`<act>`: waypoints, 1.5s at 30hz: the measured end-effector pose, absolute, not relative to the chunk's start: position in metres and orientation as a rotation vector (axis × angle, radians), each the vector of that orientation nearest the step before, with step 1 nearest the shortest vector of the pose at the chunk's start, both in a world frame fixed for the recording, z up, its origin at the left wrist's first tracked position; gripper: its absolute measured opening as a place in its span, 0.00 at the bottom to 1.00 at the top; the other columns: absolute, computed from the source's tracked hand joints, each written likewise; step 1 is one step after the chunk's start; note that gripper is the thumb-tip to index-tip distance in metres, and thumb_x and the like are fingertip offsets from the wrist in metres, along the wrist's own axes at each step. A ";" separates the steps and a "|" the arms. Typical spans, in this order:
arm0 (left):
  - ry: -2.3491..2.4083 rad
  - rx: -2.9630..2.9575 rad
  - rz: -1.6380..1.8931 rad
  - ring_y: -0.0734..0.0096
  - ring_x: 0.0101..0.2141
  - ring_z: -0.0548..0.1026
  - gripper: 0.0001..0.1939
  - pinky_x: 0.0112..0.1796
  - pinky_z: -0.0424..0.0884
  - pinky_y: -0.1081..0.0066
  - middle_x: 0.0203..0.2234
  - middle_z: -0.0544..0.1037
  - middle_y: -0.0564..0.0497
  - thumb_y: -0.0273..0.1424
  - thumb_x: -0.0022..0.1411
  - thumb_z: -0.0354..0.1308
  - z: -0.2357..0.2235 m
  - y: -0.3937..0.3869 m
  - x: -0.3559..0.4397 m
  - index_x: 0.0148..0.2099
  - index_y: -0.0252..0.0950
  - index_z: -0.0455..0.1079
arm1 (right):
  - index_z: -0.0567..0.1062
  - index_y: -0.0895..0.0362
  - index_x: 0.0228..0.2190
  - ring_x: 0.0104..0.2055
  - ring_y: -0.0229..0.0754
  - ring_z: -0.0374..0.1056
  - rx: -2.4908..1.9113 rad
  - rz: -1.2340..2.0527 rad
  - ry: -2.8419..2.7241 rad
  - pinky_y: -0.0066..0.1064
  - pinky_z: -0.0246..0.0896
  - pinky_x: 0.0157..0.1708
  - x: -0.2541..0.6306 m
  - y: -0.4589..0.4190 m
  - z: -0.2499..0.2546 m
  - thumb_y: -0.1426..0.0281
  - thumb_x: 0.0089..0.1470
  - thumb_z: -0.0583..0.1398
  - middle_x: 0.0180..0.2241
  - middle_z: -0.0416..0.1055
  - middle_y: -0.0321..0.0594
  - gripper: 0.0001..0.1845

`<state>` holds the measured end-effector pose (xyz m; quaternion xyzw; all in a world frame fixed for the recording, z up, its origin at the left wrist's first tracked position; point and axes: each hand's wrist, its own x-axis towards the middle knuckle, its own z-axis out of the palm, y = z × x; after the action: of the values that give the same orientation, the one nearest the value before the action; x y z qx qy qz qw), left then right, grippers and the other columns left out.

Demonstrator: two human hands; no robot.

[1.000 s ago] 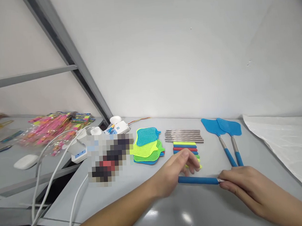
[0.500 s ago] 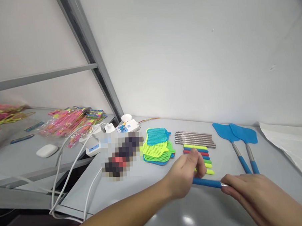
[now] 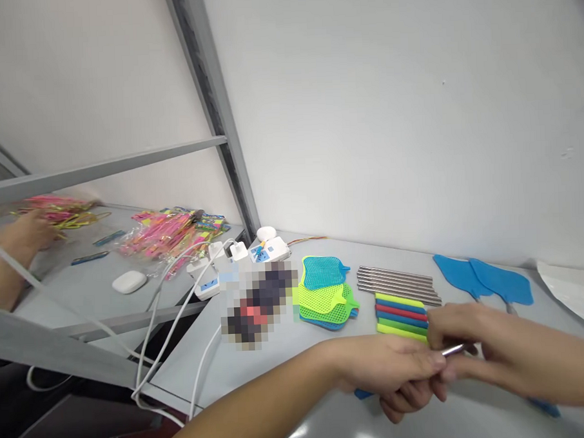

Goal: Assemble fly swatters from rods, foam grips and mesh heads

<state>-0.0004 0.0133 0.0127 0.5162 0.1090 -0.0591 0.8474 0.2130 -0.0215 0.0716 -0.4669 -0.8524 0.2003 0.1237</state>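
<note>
My left hand [image 3: 400,372] is closed around a blue handle [image 3: 363,393], whose end sticks out on the left. A short length of metal rod [image 3: 453,350] shows between my two hands. My right hand [image 3: 471,340], slightly blurred, has its fingers closed at that rod. Just beyond my hands lie several coloured handles [image 3: 400,316] in yellow, blue, red and green, partly covered by my right hand. Several thin metal rods [image 3: 396,284] lie side by side behind them. Perforated fly swatter heads [image 3: 324,298] in teal, yellow, green and blue are stacked to the left.
Two blue fly swatters [image 3: 502,281] lie at the right, beside a white plastic sheet [image 3: 570,291]. A pixelated object [image 3: 259,304], power strips [image 3: 269,249] and white cables [image 3: 180,314] are at left. Another person's hand [image 3: 31,233] is by pink bagged goods on the neighbouring table.
My left hand has shifted along the blue handle towards the rod, and my right hand has turned over, meeting it. The view has swung left. The other person's hand has come further into view.
</note>
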 end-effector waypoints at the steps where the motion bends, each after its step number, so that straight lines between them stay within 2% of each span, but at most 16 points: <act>1: 0.230 1.041 -0.109 0.82 0.13 0.47 0.22 0.16 0.49 0.78 0.16 0.49 0.63 0.51 0.68 0.45 0.014 0.013 -0.001 0.34 0.38 0.61 | 0.77 0.48 0.33 0.31 0.42 0.70 -1.345 0.771 -2.473 0.30 0.66 0.29 0.218 -0.008 0.075 0.51 0.54 0.60 0.29 0.74 0.36 0.15; 2: 0.226 1.001 -0.099 0.81 0.13 0.48 0.21 0.16 0.49 0.78 0.16 0.50 0.62 0.49 0.69 0.44 0.016 0.013 -0.001 0.34 0.38 0.62 | 0.77 0.49 0.38 0.33 0.43 0.70 -1.340 0.867 -2.392 0.33 0.67 0.33 0.222 0.008 0.078 0.50 0.58 0.56 0.31 0.74 0.38 0.19; 4: 0.219 0.928 -0.096 0.81 0.12 0.49 0.20 0.15 0.50 0.79 0.14 0.52 0.61 0.44 0.70 0.43 0.016 0.013 0.000 0.32 0.36 0.64 | 0.76 0.53 0.38 0.34 0.44 0.69 -1.415 0.884 -2.242 0.36 0.66 0.39 0.220 0.042 0.079 0.50 0.64 0.44 0.32 0.73 0.41 0.28; 8: 0.267 0.784 -0.104 0.80 0.11 0.52 0.20 0.14 0.54 0.79 0.12 0.56 0.58 0.36 0.68 0.42 0.008 0.015 0.004 0.26 0.36 0.63 | 0.76 0.57 0.38 0.38 0.48 0.70 -1.631 0.771 -2.341 0.36 0.62 0.39 0.174 0.101 0.059 0.47 0.59 0.50 0.37 0.76 0.46 0.28; 12: 0.247 0.755 -0.040 0.80 0.10 0.52 0.26 0.13 0.52 0.79 0.10 0.56 0.58 0.47 0.68 0.42 0.003 0.017 0.003 0.23 0.36 0.62 | 0.75 0.59 0.37 0.38 0.49 0.69 -1.642 0.830 -2.360 0.36 0.60 0.38 0.126 0.140 0.028 0.44 0.55 0.53 0.38 0.76 0.49 0.31; 16: 0.287 0.772 0.072 0.81 0.10 0.49 0.28 0.14 0.50 0.78 0.10 0.53 0.60 0.55 0.65 0.45 0.003 0.014 0.002 0.25 0.37 0.60 | 0.75 0.59 0.32 0.33 0.47 0.67 -1.670 0.956 -2.343 0.35 0.58 0.32 0.117 0.165 0.012 0.41 0.47 0.58 0.32 0.75 0.47 0.33; 19: 0.299 0.768 0.130 0.80 0.10 0.47 0.25 0.15 0.52 0.77 0.11 0.52 0.62 0.55 0.66 0.43 0.002 0.010 0.003 0.32 0.39 0.62 | 0.73 0.58 0.27 0.28 0.43 0.64 -1.679 1.063 -2.295 0.33 0.55 0.28 0.120 0.175 0.007 0.42 0.41 0.63 0.25 0.72 0.42 0.31; 22: 0.268 0.767 0.145 0.80 0.11 0.47 0.22 0.16 0.55 0.77 0.13 0.54 0.63 0.53 0.67 0.43 0.002 0.009 0.005 0.37 0.41 0.61 | 0.71 0.57 0.23 0.25 0.38 0.58 -1.623 1.183 -2.209 0.31 0.51 0.25 0.122 0.175 0.007 0.45 0.39 0.65 0.20 0.66 0.37 0.28; 27: 0.204 0.694 0.139 0.81 0.10 0.48 0.16 0.15 0.57 0.78 0.16 0.56 0.63 0.49 0.66 0.48 0.000 0.011 0.006 0.36 0.42 0.57 | 0.66 0.56 0.25 0.24 0.34 0.55 -1.373 1.383 -1.936 0.29 0.52 0.25 0.128 0.157 0.024 0.48 0.48 0.62 0.21 0.61 0.32 0.24; 31: 0.187 0.719 0.206 0.81 0.09 0.50 0.16 0.16 0.60 0.77 0.15 0.57 0.63 0.47 0.68 0.44 -0.005 0.011 0.010 0.35 0.41 0.57 | 0.61 0.54 0.29 0.23 0.32 0.54 -1.197 1.335 -1.622 0.28 0.54 0.25 0.151 0.119 0.050 0.50 0.56 0.56 0.23 0.58 0.29 0.21; 34: 0.208 0.771 0.337 0.82 0.08 0.50 0.21 0.15 0.62 0.76 0.14 0.58 0.64 0.50 0.68 0.42 -0.009 0.007 0.015 0.32 0.39 0.55 | 0.61 0.53 0.32 0.26 0.33 0.61 -1.094 1.245 -1.397 0.29 0.60 0.30 0.176 0.076 0.064 0.54 0.59 0.56 0.27 0.62 0.31 0.16; 39: 0.234 0.770 0.388 0.82 0.07 0.50 0.25 0.13 0.63 0.76 0.13 0.57 0.64 0.53 0.67 0.42 -0.015 0.003 0.020 0.29 0.38 0.54 | 0.67 0.53 0.32 0.27 0.36 0.69 -1.014 1.068 -0.968 0.32 0.66 0.34 0.200 0.012 0.057 0.64 0.56 0.62 0.27 0.68 0.32 0.09; 42: 0.211 0.665 0.366 0.82 0.08 0.50 0.25 0.13 0.64 0.76 0.13 0.57 0.63 0.51 0.69 0.39 -0.013 0.006 0.019 0.28 0.38 0.55 | 0.68 0.52 0.34 0.27 0.38 0.71 -1.020 0.986 -0.939 0.34 0.68 0.34 0.200 -0.005 0.041 0.65 0.58 0.60 0.27 0.71 0.32 0.05; 45: 0.238 0.435 0.415 0.82 0.11 0.52 0.20 0.12 0.63 0.78 0.17 0.57 0.61 0.46 0.70 0.42 -0.003 0.015 0.013 0.30 0.38 0.58 | 0.69 0.52 0.33 0.27 0.39 0.72 -0.997 0.959 -0.953 0.35 0.68 0.34 0.198 -0.013 0.025 0.65 0.60 0.58 0.26 0.72 0.32 0.04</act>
<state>0.0134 0.0145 -0.0029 0.2137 0.1170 0.2038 0.9482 0.1983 -0.0129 0.0254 -0.4420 -0.4223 0.4251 0.6675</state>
